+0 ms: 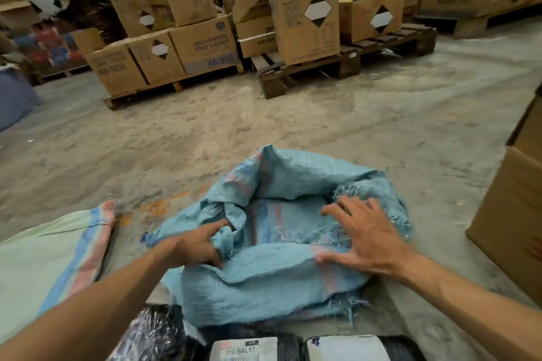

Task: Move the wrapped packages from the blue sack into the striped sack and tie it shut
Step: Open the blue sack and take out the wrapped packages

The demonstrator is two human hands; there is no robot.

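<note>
A crumpled blue woven sack (281, 275) lies on the floor in front of me, its frayed mouth spread wide and its inside showing flat. My left hand (199, 243) grips a bunched fold of the sack's left rim. My right hand (363, 231) has its fingers spread and presses on the right rim. A pale green sack with blue and pink stripes (50, 261) lies flat to the left. At the bottom edge sit dark wrapped packages (164, 334), two of them with white labels (243, 349).
A cardboard box (510, 231) stands close on the right. Across the dusty concrete floor (205, 132), wooden pallets (346, 58) carry stacks of cardboard boxes (305, 9). A dark blue object (14, 97) sits at the far left.
</note>
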